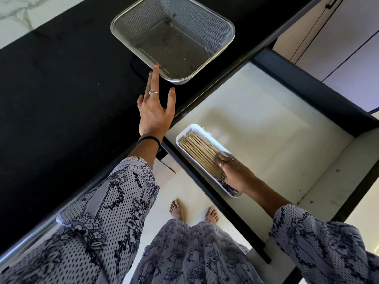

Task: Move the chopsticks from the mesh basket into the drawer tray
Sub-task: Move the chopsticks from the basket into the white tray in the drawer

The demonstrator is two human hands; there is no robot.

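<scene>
Chopsticks (200, 154) are lying in the white drawer tray (185, 131), side by side in one flat bundle. Long axis is running along the tray's length, from upper left to lower right in the head view. Blunt ends are facing the tray's far end; the other ends are hidden under the right hand. The tray is sitting on the pale floor of the open drawer (266, 124), near its left wall.

Right hand (231, 171) is resting on the near half of the bundle, grip relaxed, fingers lying fairly straight across the sticks and pressing down rather than curling round them.

Left hand (154, 111) is reaching out over the black bench (61, 89), grip wide open, fingers spread and straight, holding nothing. Its longest fingertip is touching or just short of the near rim of the mesh basket (123, 21); can't tell which. The basket is standing on the bench, no chopsticks showing inside, only dark specks on its bottom.

Patterned sleeves (106, 201) are covering both forearms.
</scene>
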